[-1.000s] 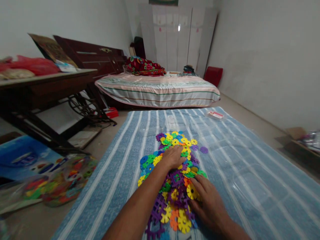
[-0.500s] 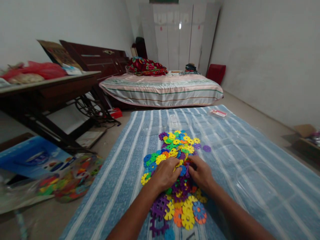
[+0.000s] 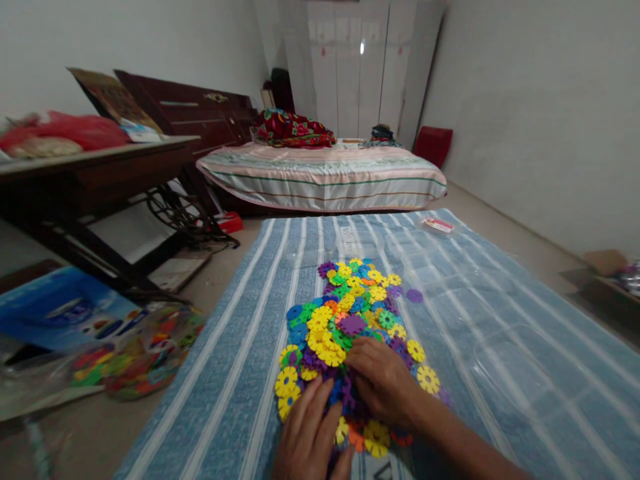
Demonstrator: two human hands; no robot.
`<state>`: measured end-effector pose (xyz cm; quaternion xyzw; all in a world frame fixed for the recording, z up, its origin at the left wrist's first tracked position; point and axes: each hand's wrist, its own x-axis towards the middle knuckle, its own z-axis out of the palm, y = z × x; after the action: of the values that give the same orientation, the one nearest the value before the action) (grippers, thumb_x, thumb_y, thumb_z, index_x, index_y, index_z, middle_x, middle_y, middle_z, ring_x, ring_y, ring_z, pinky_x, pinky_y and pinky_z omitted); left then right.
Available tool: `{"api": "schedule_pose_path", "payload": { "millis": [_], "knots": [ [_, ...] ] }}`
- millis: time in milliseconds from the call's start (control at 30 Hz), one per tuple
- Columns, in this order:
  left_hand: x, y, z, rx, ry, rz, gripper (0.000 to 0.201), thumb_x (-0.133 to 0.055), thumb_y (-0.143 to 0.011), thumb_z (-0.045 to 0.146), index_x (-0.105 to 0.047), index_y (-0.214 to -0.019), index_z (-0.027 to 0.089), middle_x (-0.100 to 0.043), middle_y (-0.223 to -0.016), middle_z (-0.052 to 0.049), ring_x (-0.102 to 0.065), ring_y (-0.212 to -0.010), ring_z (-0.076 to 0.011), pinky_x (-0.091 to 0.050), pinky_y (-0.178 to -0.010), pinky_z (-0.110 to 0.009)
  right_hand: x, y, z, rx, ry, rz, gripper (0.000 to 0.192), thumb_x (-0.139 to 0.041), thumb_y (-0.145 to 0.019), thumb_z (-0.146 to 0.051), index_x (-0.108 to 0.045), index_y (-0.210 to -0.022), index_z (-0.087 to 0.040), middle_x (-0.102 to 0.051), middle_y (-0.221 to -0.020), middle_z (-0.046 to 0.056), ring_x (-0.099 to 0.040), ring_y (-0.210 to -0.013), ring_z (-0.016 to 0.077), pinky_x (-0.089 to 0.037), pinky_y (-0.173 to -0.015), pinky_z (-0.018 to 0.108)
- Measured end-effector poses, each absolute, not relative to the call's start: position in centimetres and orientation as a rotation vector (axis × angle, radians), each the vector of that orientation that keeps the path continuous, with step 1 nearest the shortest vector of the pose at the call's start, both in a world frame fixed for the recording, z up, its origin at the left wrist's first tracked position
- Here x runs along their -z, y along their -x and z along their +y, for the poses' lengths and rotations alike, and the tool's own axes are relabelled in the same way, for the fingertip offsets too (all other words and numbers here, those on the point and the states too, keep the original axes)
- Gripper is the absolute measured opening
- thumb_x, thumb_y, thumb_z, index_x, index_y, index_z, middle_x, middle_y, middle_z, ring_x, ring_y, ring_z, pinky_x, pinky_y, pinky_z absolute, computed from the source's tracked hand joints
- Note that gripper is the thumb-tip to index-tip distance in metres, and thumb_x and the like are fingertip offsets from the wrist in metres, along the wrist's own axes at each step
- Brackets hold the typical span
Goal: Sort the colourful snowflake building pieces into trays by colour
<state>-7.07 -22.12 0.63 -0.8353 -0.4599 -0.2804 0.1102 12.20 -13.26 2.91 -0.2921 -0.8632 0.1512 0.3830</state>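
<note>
Bedroom seen from the wearer's head: a white wardrobe (image 3: 345, 80) stands at the back, behind a bed (image 3: 320, 177) with a striped cover. Nearer, a blue-and-white striped cloth (image 3: 235, 333) bears a heap (image 3: 327, 348) of notched discs in yellow, green, blue, orange and purple, at its middle. One purple disc (image 3: 415, 295) lies just beside the heap, on the right. The left hand (image 3: 310, 433) is palm down at the heap's near left edge, fingers slightly spread. The right hand (image 3: 383, 377) is curled, fingertips down among the discs; whether they pinch one, I cannot tell. Clear plastic (image 3: 520, 363) lies further right.
</note>
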Motion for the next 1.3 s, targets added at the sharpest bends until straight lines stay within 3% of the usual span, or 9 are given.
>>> {"api": "schedule_pose_path", "payload": {
  "millis": [200,333,433,667,800,967,1167,1300],
  "knots": [
    [0.9,4.1,-23.1,0.690,2.473,-1.200,0.037,-0.051,-0.088,0.043,-0.057,-0.119,0.024,-0.052,-0.137,-0.013,-0.041,-0.133,-0.0310,-0.038,-0.104,-0.049,-2.2,-15.9,-14.7,-0.296,0.848,-2.248,0.028,-0.043,-0.082,-0.007,-0.058,-0.103,-0.019,-0.066,-0.093,0.008,-0.057,-0.099,0.0209,-0.049,-0.089,0.038],
    [-0.1,2.1,-21.6,0.664,2.495,-1.279,0.046,-0.053,-0.085,0.049,-0.058,-0.121,0.022,-0.050,-0.140,-0.013,-0.038,-0.135,-0.0310,-0.025,-0.112,-0.051,-2.1,-17.3,-14.1,-0.178,0.979,-2.177,0.026,-0.042,-0.084,-0.008,-0.060,-0.100,-0.019,-0.066,-0.093,0.009,-0.060,-0.094,0.0208,-0.052,-0.081,0.036],
    [-0.9,1.3,-19.6,0.643,2.469,-1.351,0.042,-0.054,-0.086,0.046,-0.060,-0.119,0.020,-0.050,-0.140,-0.012,-0.038,-0.134,-0.0294,-0.020,-0.114,-0.051,-1.8,-18.1,-13.8,-0.078,1.057,-2.076,0.026,-0.043,-0.084,-0.009,-0.060,-0.100,-0.019,-0.067,-0.096,0.009,-0.062,-0.091,0.0203,-0.053,-0.078,0.034],
    [-2.0,1.0,-13.7,0.496,2.344,-1.568,0.034,-0.050,-0.089,0.024,-0.058,-0.120,0.017,-0.055,-0.134,-0.015,-0.047,-0.126,-0.0305,-0.034,-0.104,-0.051,-0.1,-20.1,-14.7,-0.086,1.211,-1.987,0.026,-0.047,-0.088,-0.019,-0.059,-0.112,-0.020,-0.067,-0.104,0.009,-0.063,-0.098,0.0219,-0.053,-0.086,0.039],
    [-3.8,0.5,-10.1,0.350,2.323,-1.733,0.032,-0.050,-0.085,0.017,-0.058,-0.117,0.013,-0.058,-0.127,-0.016,-0.053,-0.117,-0.0305,-0.044,-0.093,-0.045,0.6,-20.3,-16.8,-0.119,1.277,-2.083,0.047,-0.058,-0.083,-0.029,-0.052,-0.128,-0.019,-0.058,-0.126,0.013,-0.054,-0.117,0.0267,-0.048,-0.097,0.045],
    [-6.1,0.3,-6.2,0.274,2.342,-2.005,0.021,-0.047,-0.089,0.021,-0.060,-0.103,0.014,-0.064,-0.107,-0.012,-0.059,-0.103,-0.0261,-0.047,-0.084,-0.036,0.8,-18.8,-18.4,-0.110,1.324,-2.229,0.072,-0.068,-0.072,-0.035,-0.044,-0.139,-0.020,-0.047,-0.140,0.014,-0.041,-0.130,0.0347,-0.040,-0.102,0.055],
    [-7.6,3.8,-3.9,0.457,2.351,-2.132,0.030,-0.045,-0.092,0.038,-0.063,-0.093,0.014,-0.065,-0.101,-0.010,-0.060,-0.097,-0.0217,-0.044,-0.087,-0.030,1.4,-17.6,-16.8,-0.015,1.386,-2.204,0.063,-0.063,-0.079,-0.035,-0.045,-0.137,-0.017,-0.050,-0.136,0.015,-0.041,-0.129,0.0331,-0.038,-0.104,0.054],
    [-7.3,7.6,-3.6,0.472,2.225,-2.247,0.042,-0.043,-0.092,0.048,-0.064,-0.097,0.011,-0.064,-0.107,-0.015,-0.055,-0.106,-0.0271,-0.041,-0.095,-0.037,1.6,-16.5,-14.8,0.027,1.391,-2.142,0.061,-0.064,-0.079,-0.035,-0.047,-0.134,-0.015,-0.050,-0.134,0.017,-0.044,-0.125,0.0331,-0.039,-0.102,0.053]
  ]
}}
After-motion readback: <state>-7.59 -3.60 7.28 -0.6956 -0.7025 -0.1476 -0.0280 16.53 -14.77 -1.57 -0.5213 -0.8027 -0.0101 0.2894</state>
